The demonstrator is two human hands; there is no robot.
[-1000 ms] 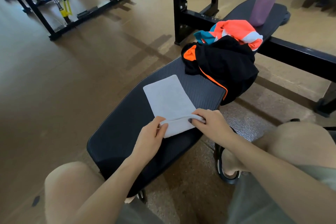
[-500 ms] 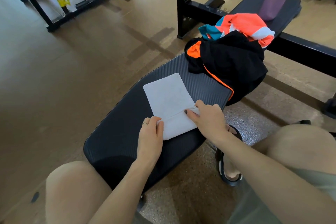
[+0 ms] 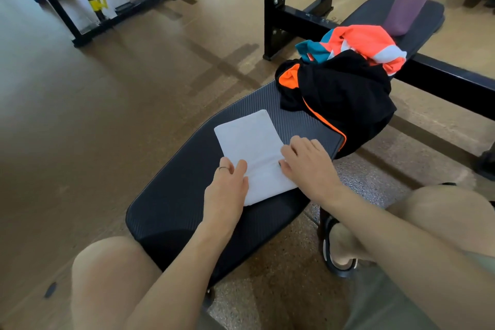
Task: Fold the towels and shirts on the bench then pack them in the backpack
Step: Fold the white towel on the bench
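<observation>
Small white terry towel [image 3: 251, 153], folded flat at frame centre on black padded desk [image 3: 171, 195]: light, limp, grippy. Left hand [image 3: 227, 185] and right hand [image 3: 308, 163] lie relaxed, pressing it. Pinch folded edge corners.

This is looking like a gym. A padded black desk [image 3: 187, 195] of the weight-lifting kind is standing on a brown rubbery floor [image 3: 107, 115], black steel rack frames [image 3: 273, 8] are rising behind it, a barbell with yellow fittings [image 3: 93, 0] is leaning nearby, and a purple water bottle [image 3: 412, 0] is sitting at the far end.
</observation>
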